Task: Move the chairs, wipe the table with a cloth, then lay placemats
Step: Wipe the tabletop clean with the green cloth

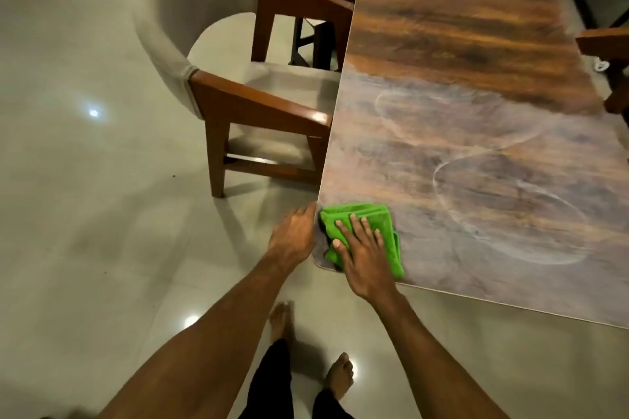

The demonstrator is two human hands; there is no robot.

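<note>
The folded green cloth (355,211) is found on the table (476,119) at its near corner, pressed flat under the right hand (364,253), whose fingers are straight and spread. The left hand (294,236) is held against the table edge at the cloth's 9 o'clock, fingers relaxed and their tips partly hidden. One chair (238,92) is noted at 11 o'clock. A second chair (604,44) at 2 o'clock is cut off by the frame.
</note>
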